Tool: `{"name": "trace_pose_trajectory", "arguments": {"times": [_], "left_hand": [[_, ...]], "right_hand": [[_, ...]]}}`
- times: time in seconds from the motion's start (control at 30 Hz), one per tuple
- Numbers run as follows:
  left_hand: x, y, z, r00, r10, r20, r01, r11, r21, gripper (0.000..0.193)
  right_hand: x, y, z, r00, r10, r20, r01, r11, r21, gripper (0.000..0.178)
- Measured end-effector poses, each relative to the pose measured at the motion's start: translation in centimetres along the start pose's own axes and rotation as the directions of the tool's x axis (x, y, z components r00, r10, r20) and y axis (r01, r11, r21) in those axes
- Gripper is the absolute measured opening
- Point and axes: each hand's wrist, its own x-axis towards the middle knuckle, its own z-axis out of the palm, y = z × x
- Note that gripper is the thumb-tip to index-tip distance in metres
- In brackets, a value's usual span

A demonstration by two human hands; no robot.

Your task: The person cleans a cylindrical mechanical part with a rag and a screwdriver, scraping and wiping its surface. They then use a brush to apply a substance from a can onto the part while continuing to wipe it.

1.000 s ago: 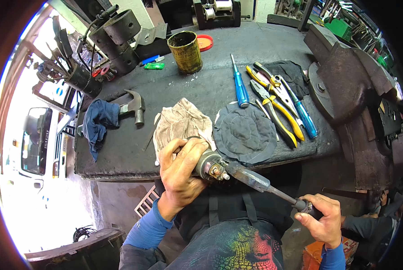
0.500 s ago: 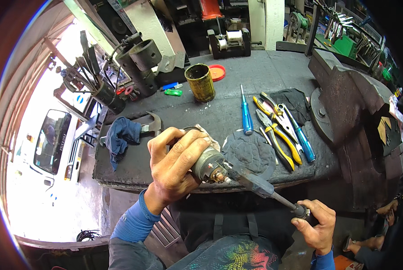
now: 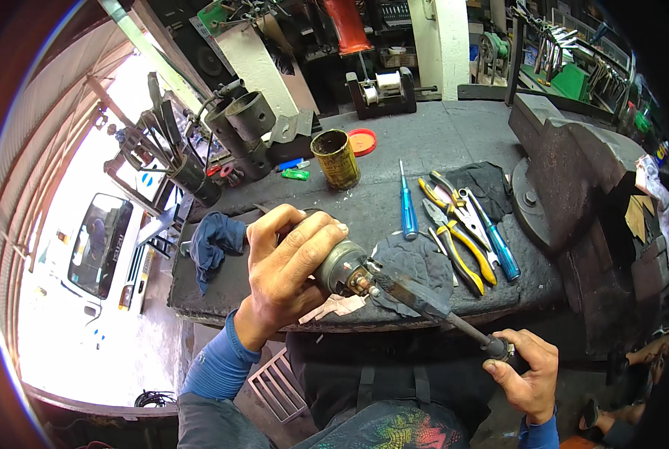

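My left hand [image 3: 289, 262] is wrapped round a metal cylinder, apparently a starter solenoid [image 3: 339, 267], with a copper-coloured threaded terminal on its end. In my right hand [image 3: 527, 373] is what looks like a heavy soldering iron [image 3: 465, 329], with a dark wedge-shaped head on a metal rod. Its head lies against or very close to the solenoid's end, beside the terminal; actual contact is hard to make out. Both are held above the bench's front edge. A pale crumpled cloth [image 3: 334, 307] lies below my left hand.
On the dark bench [image 3: 439, 120] lie a blue screwdriver [image 3: 408, 209], yellow-handled pliers [image 3: 465, 258] and a round dark pad [image 3: 416, 258]. A yellow tin [image 3: 336, 161] stands behind. A large vise [image 3: 574, 165] is at right, a blue rag [image 3: 216, 243] at left. Another person's legs [image 3: 633, 367] show lower right.
The view has shifted, so the bench things sit a little lower and some further right. Both hands keep their holds; the solenoid and iron stay together at nearly the same angle.
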Motion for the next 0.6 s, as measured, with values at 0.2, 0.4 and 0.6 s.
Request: {"name": "trace_pose_trajectory", "arguments": {"times": [0.2,0.4,0.6], "left_hand": [[0.7,-0.3,-0.7,1.0,0.013,0.0,-0.013,1.0,0.017,0.055],[0.5,-0.3,-1.0,1.0,0.015,0.006,-0.015,0.999,0.029,0.055],[0.9,-0.4,-1.5,1.0,0.024,0.004,-0.025,0.999,0.039,0.055]], "right_hand": [[0.4,-0.1,0.1,0.998,-0.064,-0.023,0.063,0.997,-0.038,0.042],[0.4,-0.4,0.1,0.999,-0.02,0.033,0.019,1.0,0.023,0.042],[0.5,-0.3,0.5,0.997,-0.07,-0.008,0.071,0.997,0.013,0.041]]}}
